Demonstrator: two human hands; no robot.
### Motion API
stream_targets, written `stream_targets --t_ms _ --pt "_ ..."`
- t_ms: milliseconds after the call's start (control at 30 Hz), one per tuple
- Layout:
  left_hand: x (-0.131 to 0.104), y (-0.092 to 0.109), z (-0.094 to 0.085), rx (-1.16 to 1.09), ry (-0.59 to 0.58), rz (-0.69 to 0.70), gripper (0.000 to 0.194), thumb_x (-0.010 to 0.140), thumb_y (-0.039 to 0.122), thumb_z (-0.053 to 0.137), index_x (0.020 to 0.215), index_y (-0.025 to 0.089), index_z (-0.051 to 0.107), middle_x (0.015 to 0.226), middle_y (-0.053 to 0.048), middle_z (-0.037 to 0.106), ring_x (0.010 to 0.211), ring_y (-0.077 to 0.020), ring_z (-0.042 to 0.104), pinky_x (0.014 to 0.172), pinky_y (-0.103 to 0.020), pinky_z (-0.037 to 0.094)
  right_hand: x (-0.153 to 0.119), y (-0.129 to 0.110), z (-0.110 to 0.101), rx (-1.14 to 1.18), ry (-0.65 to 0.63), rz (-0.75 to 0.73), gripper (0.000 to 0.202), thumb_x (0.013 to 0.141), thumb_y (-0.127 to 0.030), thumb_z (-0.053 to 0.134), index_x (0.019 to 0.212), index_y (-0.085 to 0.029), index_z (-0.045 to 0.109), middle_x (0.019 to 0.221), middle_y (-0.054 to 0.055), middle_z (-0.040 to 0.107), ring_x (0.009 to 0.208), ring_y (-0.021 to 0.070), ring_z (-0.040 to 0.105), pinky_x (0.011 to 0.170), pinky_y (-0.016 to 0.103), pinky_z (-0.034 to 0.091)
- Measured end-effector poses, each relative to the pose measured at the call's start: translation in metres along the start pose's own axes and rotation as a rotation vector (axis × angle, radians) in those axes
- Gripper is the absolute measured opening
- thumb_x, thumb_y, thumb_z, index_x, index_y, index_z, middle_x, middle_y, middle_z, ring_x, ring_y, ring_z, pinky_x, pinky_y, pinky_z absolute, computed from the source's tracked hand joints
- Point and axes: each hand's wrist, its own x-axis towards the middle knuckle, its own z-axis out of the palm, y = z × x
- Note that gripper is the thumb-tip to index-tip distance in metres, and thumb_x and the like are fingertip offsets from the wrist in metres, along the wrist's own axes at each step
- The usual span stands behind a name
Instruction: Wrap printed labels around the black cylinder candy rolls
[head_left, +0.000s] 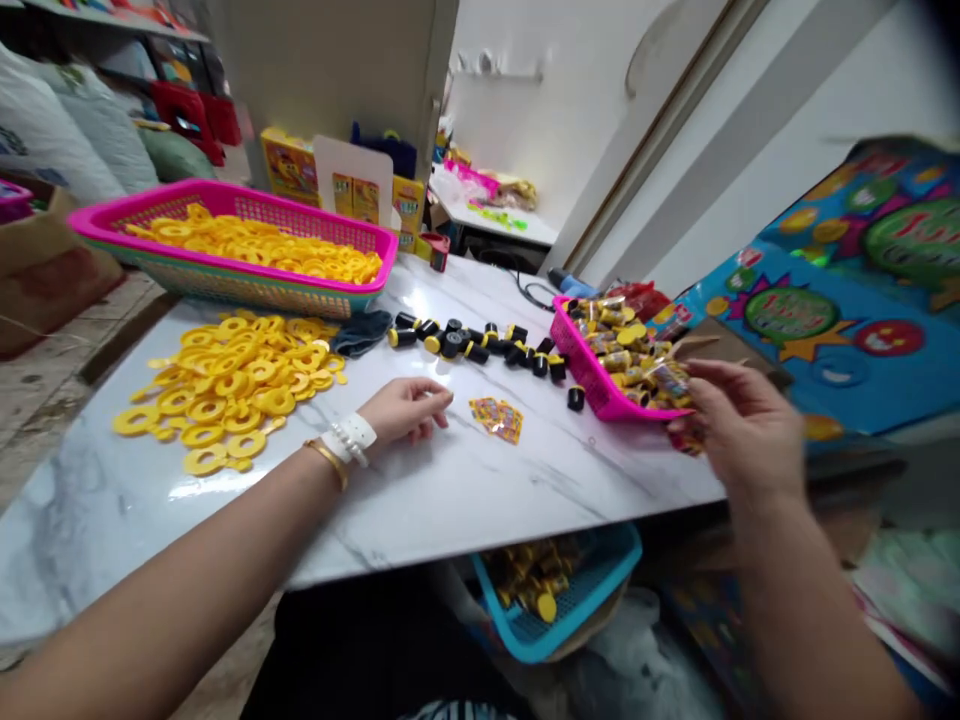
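My left hand (409,410) rests over the white marbled table with fingers loosely bent and apart, and nothing shows in it. To its right lie a few small printed yellow cards (499,418). My right hand (739,425) is at the near right corner of a pink basket (592,375) heaped with small yellow tubes. Thumb and fingers pinch a small wrapped tube (670,378) at the basket's rim. Under that hand, a colourful printed piece (686,438) is partly hidden. Black cylinders with yellow ends (476,345) lie in a loose row beyond my left hand.
Yellow ring-shaped pieces (225,385) are piled on the table's left. Behind them stands a pink-rimmed basket (360,235) full of yellow pieces. A blue basket (525,640) sits below the front edge. Blue printed packaging (832,320) rises at the right.
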Motion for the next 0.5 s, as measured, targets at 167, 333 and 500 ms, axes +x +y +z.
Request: stream_targets --t_ms 167,333,500 --pt "0.000 0.005 0.004 0.053 -0.002 0.035 0.033 0.080 0.041 0.071 0.094 0.013 0.063 0.070 -0.004 0.067 0.045 -0.0073 0.050 0.039 -0.018 0.037 -0.037 -0.015 -0.023 -0.166 -0.073 -0.072 0.027 0.079 -0.030 0.076 0.106 -0.026 0.074 0.110 0.007 0.070 0.066 0.0174 0.068 0.054 0.031 0.060" --pt "-0.002 0.004 0.005 0.061 -0.014 0.006 0.036 0.077 0.042 0.073 0.096 0.013 0.064 0.069 -0.004 0.067 0.046 -0.0077 0.049 0.039 -0.018 0.036 -0.035 -0.009 -0.040 -0.131 0.163 -0.041 0.036 0.075 -0.029 0.078 0.109 -0.020 0.073 0.095 0.007 0.072 0.066 0.0188 0.070 0.054 0.031 0.061" --pt "0.000 0.005 0.002 0.077 0.015 0.043 0.034 0.076 0.039 0.073 0.097 0.013 0.064 0.071 -0.003 0.067 0.047 -0.0072 0.049 0.040 -0.017 0.035 -0.081 0.008 -0.058 -0.131 -0.389 0.053 0.026 0.081 -0.027 0.073 0.107 -0.026 0.071 0.106 0.008 0.071 0.088 0.0238 0.071 0.065 0.032 0.062"
